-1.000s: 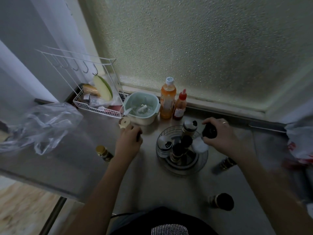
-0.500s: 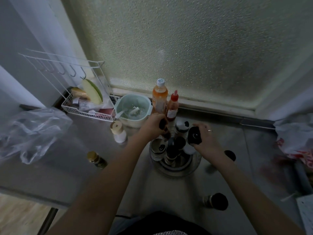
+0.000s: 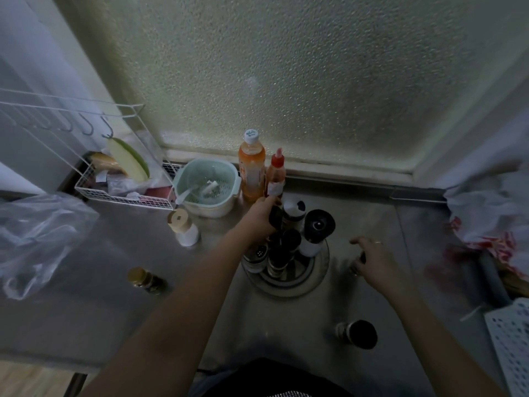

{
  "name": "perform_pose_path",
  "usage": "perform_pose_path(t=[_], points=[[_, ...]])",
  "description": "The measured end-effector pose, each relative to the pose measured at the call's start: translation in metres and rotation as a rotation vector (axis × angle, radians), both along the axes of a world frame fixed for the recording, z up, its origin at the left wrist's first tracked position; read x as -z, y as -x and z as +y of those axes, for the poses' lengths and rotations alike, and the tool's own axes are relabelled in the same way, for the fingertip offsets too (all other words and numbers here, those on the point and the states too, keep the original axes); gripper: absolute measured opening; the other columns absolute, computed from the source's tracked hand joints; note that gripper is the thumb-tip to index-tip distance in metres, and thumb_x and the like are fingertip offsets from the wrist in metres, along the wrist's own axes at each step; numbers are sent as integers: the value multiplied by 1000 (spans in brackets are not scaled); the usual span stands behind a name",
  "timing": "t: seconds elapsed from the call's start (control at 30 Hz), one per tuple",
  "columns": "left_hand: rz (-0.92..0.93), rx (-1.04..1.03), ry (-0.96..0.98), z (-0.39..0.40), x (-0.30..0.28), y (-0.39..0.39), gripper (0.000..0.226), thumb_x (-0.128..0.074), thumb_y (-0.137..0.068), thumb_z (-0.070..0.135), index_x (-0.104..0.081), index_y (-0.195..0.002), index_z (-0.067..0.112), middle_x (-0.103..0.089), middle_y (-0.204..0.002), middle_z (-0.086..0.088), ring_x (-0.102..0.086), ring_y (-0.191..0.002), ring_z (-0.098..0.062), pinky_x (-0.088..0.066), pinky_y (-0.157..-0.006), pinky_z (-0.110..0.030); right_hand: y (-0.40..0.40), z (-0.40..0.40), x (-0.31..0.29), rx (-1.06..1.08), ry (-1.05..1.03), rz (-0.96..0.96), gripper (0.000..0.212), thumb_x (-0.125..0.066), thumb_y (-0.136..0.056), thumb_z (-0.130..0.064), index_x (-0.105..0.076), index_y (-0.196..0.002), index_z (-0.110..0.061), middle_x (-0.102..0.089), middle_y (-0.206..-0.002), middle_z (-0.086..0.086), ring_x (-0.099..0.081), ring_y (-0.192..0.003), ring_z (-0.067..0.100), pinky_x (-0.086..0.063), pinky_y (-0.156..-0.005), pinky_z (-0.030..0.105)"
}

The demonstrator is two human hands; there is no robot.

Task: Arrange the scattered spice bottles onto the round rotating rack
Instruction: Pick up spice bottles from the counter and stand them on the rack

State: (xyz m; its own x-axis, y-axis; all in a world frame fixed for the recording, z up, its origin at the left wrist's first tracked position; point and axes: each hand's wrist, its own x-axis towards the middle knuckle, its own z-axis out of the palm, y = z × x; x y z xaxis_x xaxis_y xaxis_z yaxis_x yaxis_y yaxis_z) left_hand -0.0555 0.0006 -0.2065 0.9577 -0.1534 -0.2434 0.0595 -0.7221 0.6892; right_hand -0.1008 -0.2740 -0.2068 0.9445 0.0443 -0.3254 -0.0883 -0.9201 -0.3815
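Note:
The round rotating rack (image 3: 316,282) stands mid-counter with several spice bottles on it, among them a tall black-capped grinder (image 3: 317,226). My left hand (image 3: 259,217) grips a dark-capped bottle (image 3: 276,216) at the rack's back edge. My right hand (image 3: 375,262) rests to the right of the rack, fingers spread over a small dark bottle (image 3: 361,257) on the counter, which it mostly hides. Loose on the counter are a gold-capped bottle (image 3: 146,280), a black-capped bottle (image 3: 356,333) and a wooden-capped white shaker (image 3: 183,228).
A green colander bowl (image 3: 226,170), an orange bottle (image 3: 252,170) and a red sauce bottle (image 3: 276,174) stand behind the rack under the frosted window. A wire basket (image 3: 114,194) and plastic bag (image 3: 37,239) sit left. A bag (image 3: 492,213) and white perforated tray (image 3: 512,339) sit right.
My right hand set the black-capped grinder on the rack and moved right onto a small bottle. My left hand carried a dark-capped bottle from the left to the rack's back edge.

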Motion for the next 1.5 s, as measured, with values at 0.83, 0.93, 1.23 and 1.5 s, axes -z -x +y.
perform_pose_path(t=[0.83, 0.93, 1.23, 1.5], points=[[-274, -575, -161, 70, -4, 98, 22, -50, -79, -1, -62, -95, 7, -66, -99, -13, -60, -96, -32, -47, -80, -38, 56, 50, -28, -87, -165, -71, 54, -68, -81, -31, -46, -129, -26, -55, -126, 8, -50, -116, 25, -42, -87, 31], [-328, -732, -553, 77, -1, 118, 29, -59, -74, 11, -60, -103, 8, -62, -114, -20, -52, -112, -39, -32, -103, -52, 78, 29, -27, -189, 127, 301, 83, -71, -74, -46, -28, -143, -28, -41, -141, 14, -42, -128, 28, -39, -100, 33], [185, -927, -416, 116, 9, 146, 32, -47, -85, 1, -54, -115, 7, -48, -128, -24, -35, -123, -46, -42, -94, -52, 95, 38, -12, 64, -60, 265, 33, -61, -68, 8, -50, -96, -6, -50, -77, 11, -48, -71, 21, -39, -60, 27], [-112, -815, -155, 102, -17, 135, 20, -71, -74, 9, -66, -93, 3, -70, -93, -19, -64, -88, -34, -47, -75, -34, 57, 55, -45, 51, -232, -295, 26, -78, -70, -16, -56, -84, -17, -59, -83, 9, -54, -78, 25, -40, -64, 30]])
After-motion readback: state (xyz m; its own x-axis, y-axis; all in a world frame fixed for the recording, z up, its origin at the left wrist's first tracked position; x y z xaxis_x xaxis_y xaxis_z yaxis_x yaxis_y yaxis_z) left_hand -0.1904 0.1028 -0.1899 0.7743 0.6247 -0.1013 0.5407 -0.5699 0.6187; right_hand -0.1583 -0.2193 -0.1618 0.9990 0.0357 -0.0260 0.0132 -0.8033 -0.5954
